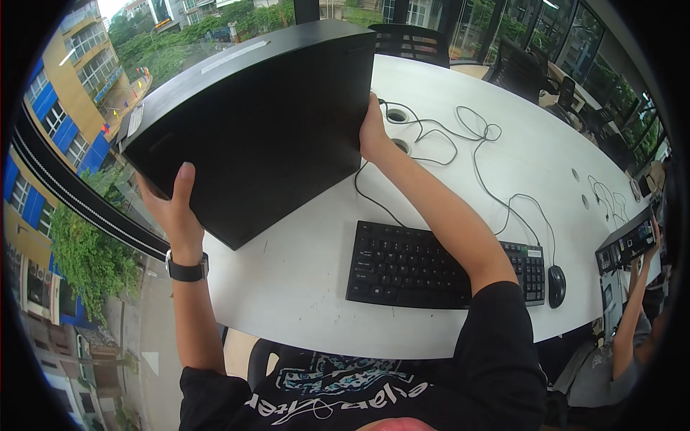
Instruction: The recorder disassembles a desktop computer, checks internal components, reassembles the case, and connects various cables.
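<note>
A black desktop computer case (266, 136) is tilted up over the left part of the white table, its broad flat side facing me. My left hand (172, 208) grips its lower left edge, thumb lying on the flat side and fingers hidden behind. Against the right edge presses my right hand (374, 133), most of its fingers out of sight behind the case. One lower corner of the case comes down at the table surface; whether it touches I cannot tell. Below my right forearm lies a black keyboard (402, 266), partly covered by that arm.
A black mouse (556, 286) sits right of the keyboard. Loose black cables (478, 136) run over the white table (302, 302) near two cable holes. At the right, another person's hand (652, 237) holds an opened computer case (627, 244). Chairs (514, 68) stand behind; a window is at left.
</note>
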`<action>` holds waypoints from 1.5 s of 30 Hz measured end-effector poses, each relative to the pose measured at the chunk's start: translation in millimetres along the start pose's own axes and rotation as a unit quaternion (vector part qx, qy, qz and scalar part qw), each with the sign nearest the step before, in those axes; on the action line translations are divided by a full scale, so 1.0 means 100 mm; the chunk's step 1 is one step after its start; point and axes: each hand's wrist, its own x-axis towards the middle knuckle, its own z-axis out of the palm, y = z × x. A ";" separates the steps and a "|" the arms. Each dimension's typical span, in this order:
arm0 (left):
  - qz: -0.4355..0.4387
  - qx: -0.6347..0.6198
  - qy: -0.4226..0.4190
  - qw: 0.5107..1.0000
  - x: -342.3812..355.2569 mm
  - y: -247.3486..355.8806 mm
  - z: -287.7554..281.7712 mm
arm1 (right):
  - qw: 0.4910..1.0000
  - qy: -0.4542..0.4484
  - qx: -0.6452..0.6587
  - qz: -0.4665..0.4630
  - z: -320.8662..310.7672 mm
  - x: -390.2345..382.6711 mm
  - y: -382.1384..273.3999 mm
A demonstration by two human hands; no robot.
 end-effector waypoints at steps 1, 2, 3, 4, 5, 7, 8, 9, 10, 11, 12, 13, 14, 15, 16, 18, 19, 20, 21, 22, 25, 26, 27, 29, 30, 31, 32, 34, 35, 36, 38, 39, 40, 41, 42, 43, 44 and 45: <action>-0.003 -0.008 -0.005 1.000 0.01 -0.01 -0.01 | 1.000 0.009 -0.004 0.012 0.00 -0.01 -0.01; -0.009 -0.021 -0.008 1.000 0.03 -0.02 -0.01 | 1.000 0.017 -0.008 0.022 0.00 -0.01 -0.01; -0.015 -0.035 -0.011 0.999 0.06 -0.04 -0.01 | 1.000 0.014 -0.008 0.020 0.00 -0.02 -0.02; -0.013 -0.035 -0.008 0.999 0.09 -0.06 -0.02 | 0.999 0.030 -0.028 0.002 -0.01 -0.03 -0.01; -0.022 -0.050 -0.019 0.998 0.13 -0.09 -0.03 | 0.998 0.045 -0.048 -0.014 -0.01 -0.05 -0.01; -0.035 -0.064 -0.032 0.997 0.20 -0.17 -0.05 | 0.997 0.055 -0.052 -0.007 -0.06 -0.09 0.02; -0.062 -0.095 -0.055 0.992 0.26 -0.23 -0.06 | 0.996 0.066 -0.055 -0.003 -0.08 -0.11 0.03; -0.090 -0.120 -0.067 0.986 0.32 -0.30 -0.07 | 0.996 0.069 -0.054 -0.004 -0.11 -0.14 0.05; -0.087 -0.127 -0.083 0.985 0.38 -0.39 -0.06 | 0.995 0.082 -0.044 -0.023 -0.13 -0.16 0.07; -0.099 -0.151 -0.091 0.979 0.44 -0.49 -0.04 | 0.994 0.099 -0.035 -0.043 -0.14 -0.18 0.08; -0.090 -0.182 -0.110 0.973 0.51 -0.60 -0.03 | 0.994 0.100 -0.031 -0.045 -0.16 -0.21 0.10; -0.107 -0.176 -0.106 0.973 0.59 -0.72 0.00 | 0.990 0.106 -0.020 -0.087 -0.16 -0.24 0.12; -0.121 -0.208 -0.118 0.963 0.68 -0.84 0.04 | 0.984 0.118 -0.013 -0.130 -0.17 -0.28 0.13; -0.115 -0.248 -0.136 0.952 0.77 -0.97 0.07 | 0.984 0.115 -0.008 -0.136 -0.18 -0.32 0.14; -0.134 -0.243 -0.134 0.951 0.86 -1.09 0.12 | 0.972 0.130 -0.072 -0.181 -0.19 -0.37 0.15; -0.202 -0.264 -0.123 0.935 1.03 -1.31 0.22 | 0.946 0.164 -0.179 -0.215 -0.18 -0.44 0.16; -0.181 -0.283 -0.159 0.928 1.09 -1.40 0.25 | 0.941 0.149 -0.173 -0.252 -0.17 -0.45 0.15; -0.183 -0.275 -0.165 0.929 1.15 -1.47 0.29 | 0.946 0.169 -0.156 -0.226 -0.15 -0.44 0.15; -0.179 -0.269 -0.178 0.929 1.18 -1.54 0.32 | 0.950 0.190 -0.137 -0.209 -0.14 -0.45 0.15; -0.195 -0.267 -0.172 0.928 1.21 -1.60 0.33 | 0.950 0.194 -0.109 -0.220 -0.11 -0.42 0.14; -0.200 -0.235 -0.165 0.937 1.25 -1.69 0.33 | 0.943 0.220 -0.137 -0.211 -0.06 -0.38 0.13; -0.203 -0.249 -0.174 0.931 1.25 -1.71 0.32 | 0.941 0.214 -0.161 -0.208 -0.07 -0.39 0.13; -0.209 -0.264 -0.182 0.924 1.24 -1.72 0.31 | 0.938 0.209 -0.169 -0.220 -0.08 -0.41 0.13; -0.221 -0.266 -0.188 0.919 1.23 -1.74 0.29 | 0.952 0.194 -0.173 -0.159 -0.12 -0.46 0.10; -0.214 -0.268 -0.200 0.918 1.23 -1.74 0.28 | 0.951 0.192 -0.186 -0.158 -0.13 -0.50 0.07; -0.219 -0.272 -0.194 0.917 1.23 -1.73 0.28 | 0.954 0.172 -0.183 -0.164 -0.14 -0.57 0.05; -0.227 -0.259 -0.195 0.918 1.23 -1.73 0.27 | 0.957 0.153 -0.179 -0.168 -0.12 -0.68 0.03; -0.234 -0.251 -0.201 0.918 1.25 -1.72 0.26 | 0.954 0.127 -0.236 -0.136 -0.15 -1.03 -0.09; -0.233 -0.249 -0.214 0.916 1.25 -1.73 0.25 | 0.944 0.101 -0.297 -0.099 -0.18 -1.20 -0.21; -0.235 -0.246 -0.221 0.914 1.26 -1.74 0.24 | 0.944 0.098 -0.301 -0.098 -0.21 -1.32 -0.34; -0.241 -0.248 -0.216 0.913 1.26 -1.77 0.22 | 0.855 -0.018 -0.467 -0.224 -0.27 -1.48 -0.66; -0.246 -0.249 -0.223 0.910 1.25 -1.79 0.21 | 0.819 -0.024 -0.531 -0.214 -0.33 -1.51 -0.92; -0.245 -0.233 -0.227 0.914 1.26 -1.81 0.20 | 0.670 -0.127 -0.615 -0.396 -0.38 -1.38 -1.20; -0.250 -0.226 -0.210 0.918 1.26 -1.83 0.19 | 0.582 -0.173 -0.670 -0.427 -0.40 -1.24 -1.47; -0.259 -0.219 -0.211 0.917 1.27 -1.84 0.18 | 0.609 -0.159 -0.648 -0.428 -0.40 -1.04 -1.64; -0.259 -0.219 -0.216 0.916 1.28 -1.85 0.17 | 0.683 -0.108 -0.644 -0.326 -0.41 -0.92 -1.84; -0.259 -0.213 -0.212 0.918 1.29 -1.86 0.16 | 0.701 -0.081 -0.635 -0.315 -0.41 -0.77 -1.98; -0.253 -0.224 -0.215 0.916 1.29 -1.87 0.17 | 0.739 -0.076 -0.613 -0.268 -0.40 -0.64 -2.09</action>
